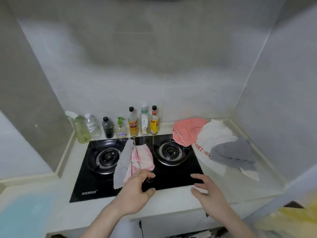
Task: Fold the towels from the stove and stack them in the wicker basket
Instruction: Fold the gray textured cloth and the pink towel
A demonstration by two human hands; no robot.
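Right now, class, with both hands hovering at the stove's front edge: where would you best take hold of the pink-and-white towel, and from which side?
Judging by its pose, pinch the pink-and-white towel at its near end, coming from the front. It lies crumpled between the burners, reaching toward the left hand, which is closest. A grey cloth lies along its left side, so approach slightly from the right.

Stove (171,179) top glossy black, glass probably; towels (137,157) soft fluffy cloth; bottles (133,124) clear, shiny.
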